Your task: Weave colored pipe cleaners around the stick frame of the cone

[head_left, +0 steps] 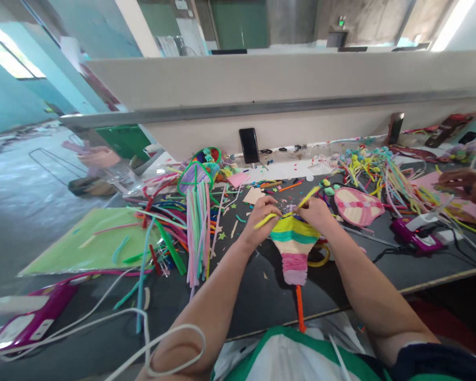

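In front of me on the dark table lies a striped pipe-cleaner piece [294,244], banded yellow, teal, cream, pink and lilac, with an orange stem [300,309] pointing toward me. My left hand [262,219] pinches a yellow pipe cleaner [310,196] at the piece's top edge. On the other side, my right hand [312,214] grips the same yellow strip, whose end sticks up past the fingers. Both hands are closed, at the two upper corners of the piece. A yellow coil [319,255] lies partly under its right side.
Bundles of pastel pipe cleaners [198,233] lie left, beside a green plastic packet [103,238]. A pink-and-cream oval piece [359,205] lies right. Purple power strips [414,235] and white cables flank the work. A phone [249,145] leans at the back; another person's hands [466,182] work far right.
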A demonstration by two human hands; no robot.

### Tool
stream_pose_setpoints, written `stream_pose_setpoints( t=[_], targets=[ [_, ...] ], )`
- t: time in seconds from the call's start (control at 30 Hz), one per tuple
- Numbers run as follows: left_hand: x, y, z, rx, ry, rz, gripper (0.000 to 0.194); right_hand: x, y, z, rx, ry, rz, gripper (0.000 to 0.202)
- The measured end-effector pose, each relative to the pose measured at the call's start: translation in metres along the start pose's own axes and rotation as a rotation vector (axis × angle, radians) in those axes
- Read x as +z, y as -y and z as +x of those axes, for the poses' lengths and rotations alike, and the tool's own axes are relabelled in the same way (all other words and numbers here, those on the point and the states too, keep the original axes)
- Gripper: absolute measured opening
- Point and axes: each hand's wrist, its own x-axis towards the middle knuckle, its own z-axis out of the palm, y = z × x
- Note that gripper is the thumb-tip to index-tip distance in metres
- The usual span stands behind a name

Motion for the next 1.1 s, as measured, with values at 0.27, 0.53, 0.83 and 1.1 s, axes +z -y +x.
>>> stream_pose_setpoints(
  t=[0.27,0.53,0.83,1.1],
  targets=[
    [0.013,0.011,-0.005,-0.571,-0.111,-1.103,0.049,-0.010,-0.005,0.001,0.064,-0.135,0.108,0.018],
    [0.029,-0.008,-0.014,-0.794,0.052,-1.020,0.053,0.002,-0.006,-0.005,-0.200,-0.154,0.132,0.011],
    [0.030,-0.009,-0.012,-0.774,-0.035,-1.017,0.046,0.000,-0.007,-0.009,-0.377,-0.288,0.001,0.008],
    [0.030,-0.008,-0.012,-0.729,-0.079,-1.013,0.056,-0.001,-0.006,-0.010,-0.417,-0.254,0.015,0.010]
  ],
)
